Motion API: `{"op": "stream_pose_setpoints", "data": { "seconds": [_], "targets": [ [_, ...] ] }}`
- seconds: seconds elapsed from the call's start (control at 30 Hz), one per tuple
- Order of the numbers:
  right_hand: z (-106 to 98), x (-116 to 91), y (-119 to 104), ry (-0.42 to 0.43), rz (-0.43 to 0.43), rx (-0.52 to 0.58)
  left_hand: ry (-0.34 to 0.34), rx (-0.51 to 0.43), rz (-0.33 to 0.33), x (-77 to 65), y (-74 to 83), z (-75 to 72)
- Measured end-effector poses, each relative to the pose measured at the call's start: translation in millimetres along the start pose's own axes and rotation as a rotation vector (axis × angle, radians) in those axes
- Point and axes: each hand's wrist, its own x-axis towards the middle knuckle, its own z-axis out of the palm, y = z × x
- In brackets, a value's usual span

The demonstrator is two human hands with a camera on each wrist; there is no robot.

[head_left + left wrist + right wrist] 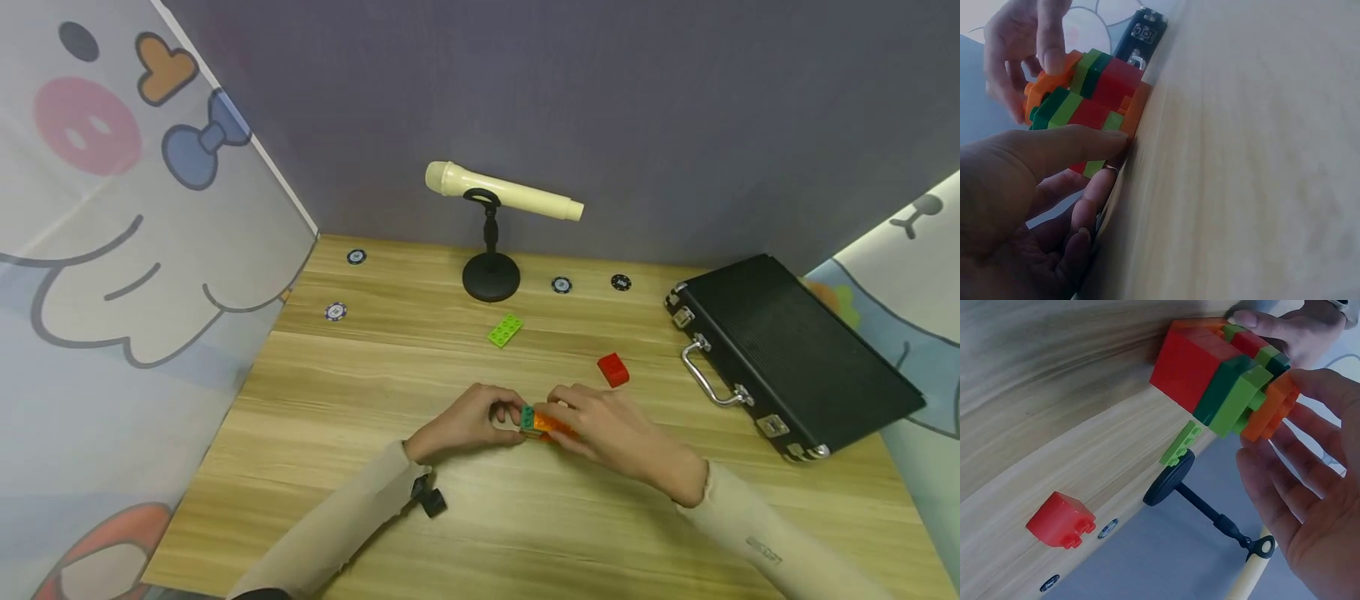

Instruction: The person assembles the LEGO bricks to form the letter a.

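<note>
A stack of toy building bricks (1110, 82) in red, light green, dark green and orange stands on the table between my two hands. Its lowest layer is an orange piece (1137, 107) against the wood. My left hand (474, 421) grips the stack from the left, thumb on one face and fingers partly hidden behind it. From the right, my right hand (611, 429) pinches an orange brick (1270, 412) at the top, beside a light green brick (1240, 403) with bare studs. Farther back lie a loose light green brick (506, 331) and a red brick (613, 369).
A cream microphone (517, 193) sits on a black stand (491, 277) near the back wall. Several poker chips (561, 285) lie along the table's far side. To the right is a black case (795, 350) with its metal handle (708, 379) facing the hands.
</note>
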Motion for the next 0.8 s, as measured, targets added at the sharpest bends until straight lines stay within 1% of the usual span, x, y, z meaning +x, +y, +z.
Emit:
{"op": "stream_pose_setpoints", "data": {
  "seconds": [0.13,0.27,0.37,0.57,0.8],
  "targets": [
    [3.3,0.0,-0.8,0.007,-0.018,-0.040,-0.002,-0.001,-0.008,-0.5,0.5,-0.1],
    [5.3,-1.0,-3.2,0.018,-0.067,-0.113,0.000,0.006,-0.008,-1.7,0.5,-0.2],
    [7.6,-2.2,-4.2,0.018,-0.087,-0.145,0.002,0.009,-0.008,-2.6,0.2,-0.5],
    [11.5,-3.3,-3.4,0.034,-0.086,-0.148,0.003,-0.008,-0.001,-2.3,-0.5,-1.2],
    [15.0,-5.6,0.0,0.075,-0.096,-0.147,-0.001,-0.017,-0.024,-0.9,2.0,-0.9]
  ]
}}
